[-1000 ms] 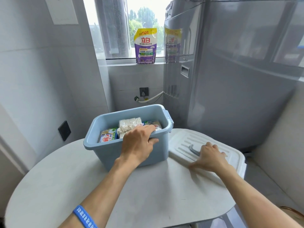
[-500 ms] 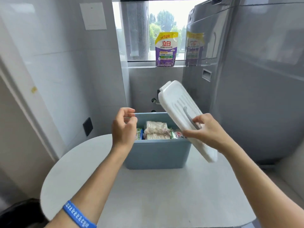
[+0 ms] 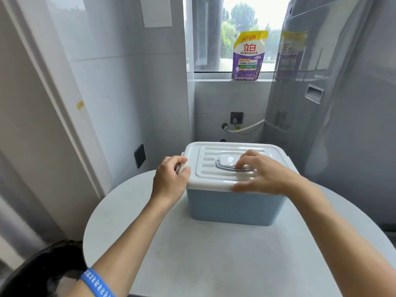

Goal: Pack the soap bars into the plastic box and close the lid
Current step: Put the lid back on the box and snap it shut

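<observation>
Lid (image 3: 231, 161) sits on box (image 3: 231, 206); left hand (image 3: 171, 181) pinches its latch (image 3: 182, 166), right hand (image 3: 263, 174) spread flat. Uneven pressing could leave a corner unseated.

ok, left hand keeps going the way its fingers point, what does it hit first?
The left hand is already touching the white lid at its left end clip. Pushing on presses that clip against the blue box.

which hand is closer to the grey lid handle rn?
Right. The right hand has fingers on the grey handle; the left hand is off at the lid's left edge.
</observation>
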Tool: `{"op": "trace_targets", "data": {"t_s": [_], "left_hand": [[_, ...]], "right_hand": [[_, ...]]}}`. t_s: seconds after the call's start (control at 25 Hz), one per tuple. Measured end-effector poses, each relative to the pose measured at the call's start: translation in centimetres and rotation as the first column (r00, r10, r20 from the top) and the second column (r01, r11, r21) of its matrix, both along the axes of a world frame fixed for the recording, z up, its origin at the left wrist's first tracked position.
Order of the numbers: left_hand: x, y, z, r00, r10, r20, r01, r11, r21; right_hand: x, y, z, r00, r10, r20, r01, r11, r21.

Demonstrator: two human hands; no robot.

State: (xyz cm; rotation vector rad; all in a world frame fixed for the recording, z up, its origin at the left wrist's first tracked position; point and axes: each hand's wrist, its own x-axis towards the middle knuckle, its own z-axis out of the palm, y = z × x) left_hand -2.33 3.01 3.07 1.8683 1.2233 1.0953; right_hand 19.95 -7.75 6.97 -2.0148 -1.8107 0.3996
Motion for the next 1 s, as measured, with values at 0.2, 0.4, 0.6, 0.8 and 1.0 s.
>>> {"op": "trace_targets", "data": {"t_s": [0.2,0.4,0.6,0.8,1.0], "left_hand": [[0.4,-0.1,-0.9,0.986,0.029,0.167,-0.022,0.999,-0.047],[0.6,-0.1,-0.8,0.918,0.136,0.374,0.147,0.757,-0.637],[-0.7,0.5,-0.5,0.913,0.081,0.399,0.266,0.623,-0.736],[-0.5,0.0,-0.6,0.909,0.126,0.398,0.216,0.674,-0.706],[0.0,-0.1,-1.0,0.838,0.197,0.510,0.103,0.859,-0.502]], "right_hand": [[1.9,-1.5,-1.9,0.937,-0.280,-0.208,0.331,0.903,0.273],[5.0,-4.1,-3.4,0.159,-0.638,-0.753,0.538,0.696,-0.476],[5.4,-3.3,-4.5,0.147,-0.529,-0.836,0.742,0.617,-0.260],[5.3,-3.2,-4.5,0.519,-0.613,-0.596,0.818,0.558,0.138],[5.2,-3.1,-4.1,0.597,-0.675,-0.434,0.798,0.555,0.233]]}}
